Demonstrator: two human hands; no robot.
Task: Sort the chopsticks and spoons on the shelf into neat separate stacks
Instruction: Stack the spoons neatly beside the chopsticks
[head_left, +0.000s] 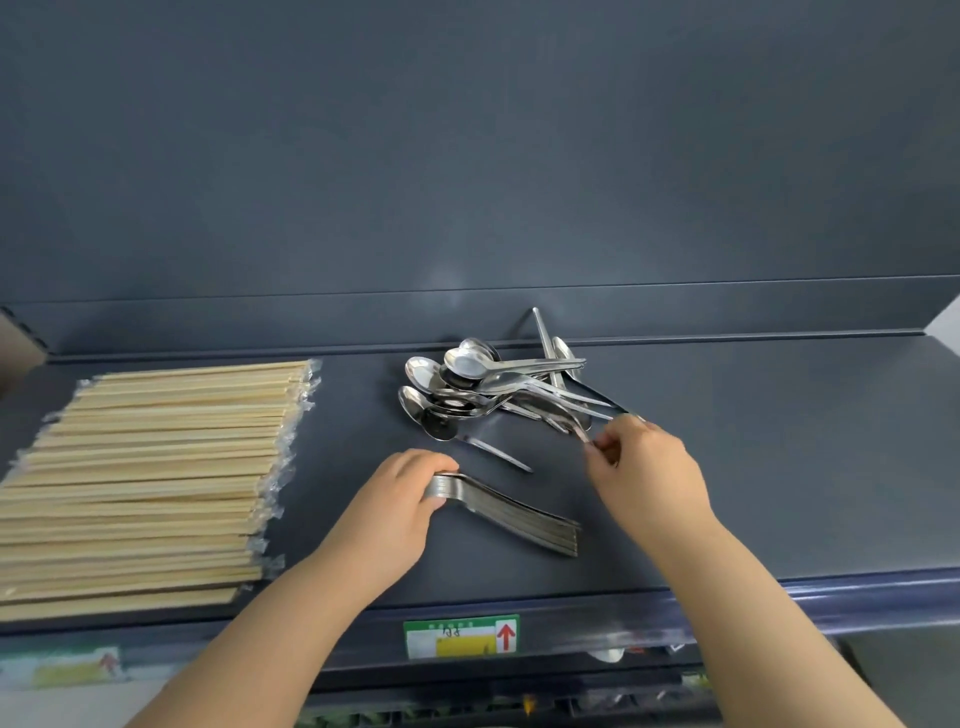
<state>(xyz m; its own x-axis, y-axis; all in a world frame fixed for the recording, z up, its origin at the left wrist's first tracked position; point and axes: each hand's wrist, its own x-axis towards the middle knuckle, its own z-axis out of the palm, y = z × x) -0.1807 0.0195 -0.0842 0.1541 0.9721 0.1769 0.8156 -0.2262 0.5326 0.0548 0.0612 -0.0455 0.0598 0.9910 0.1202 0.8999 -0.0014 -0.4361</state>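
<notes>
A neat row of wrapped wooden chopsticks (156, 467) covers the left part of the dark shelf (753, 467). A loose heap of steel spoons (493, 389) lies at the back middle. One single spoon (488, 449) lies just in front of the heap. My left hand (400, 499) grips the bowl end of a nested stack of spoons (519, 514), whose handles point right and towards me. My right hand (644, 467) pinches the handle tip of a spoon at the heap's right edge.
The shelf's back panel (467, 182) rises right behind the spoon heap. A price label with a red arrow (462, 636) sits on the shelf's front rail. The right stretch of the shelf carries nothing.
</notes>
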